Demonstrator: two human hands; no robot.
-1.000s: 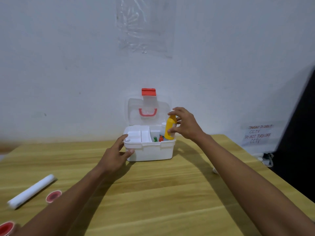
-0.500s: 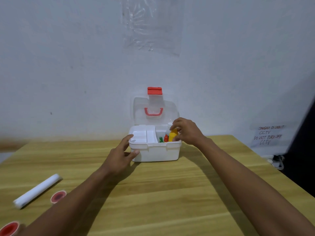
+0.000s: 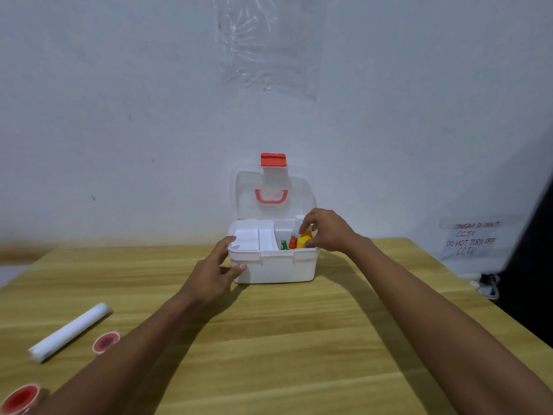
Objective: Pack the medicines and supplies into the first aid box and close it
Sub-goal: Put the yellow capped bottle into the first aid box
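So, the only readable writing is a handwritten paper sign [image 3: 472,238] on the wall at far right: "JANGAN DI CABUT CCTV / DO NOT TURN OFF CCTV". I can't make out any labels on the medicines, they're too small.

The first aid box [image 3: 273,268] is white plastic with rounded corners, sitting toward the far side of a wood-grain table [image 3: 299,339], right up near the wall. Its see-through lid [image 3: 302,190] stands open and upright, with a red latch [image 3: 273,159] on top and a curved red handle [image 3: 271,197] showing through it. A white tray insert [image 3: 251,238] fills the left half of the box. In the right half stand a green item [image 3: 283,244], a little red-capped bottle [image 3: 292,242] and a yellow bottle [image 3: 303,239].

The left hand [image 3: 212,271] grips the box's near-left corner, thumb on the front wall and fingers over the rim. The right hand [image 3: 329,230] has its fingertips curled around the yellow bottle, which sits inside the box.

On the near left of the table lie a white paper-wrapped roll [image 3: 70,332] and two round rolls with red centres [image 3: 105,342] [image 3: 19,399]. A crinkly clear plastic sheet [image 3: 269,46] is stuck on the wall above.
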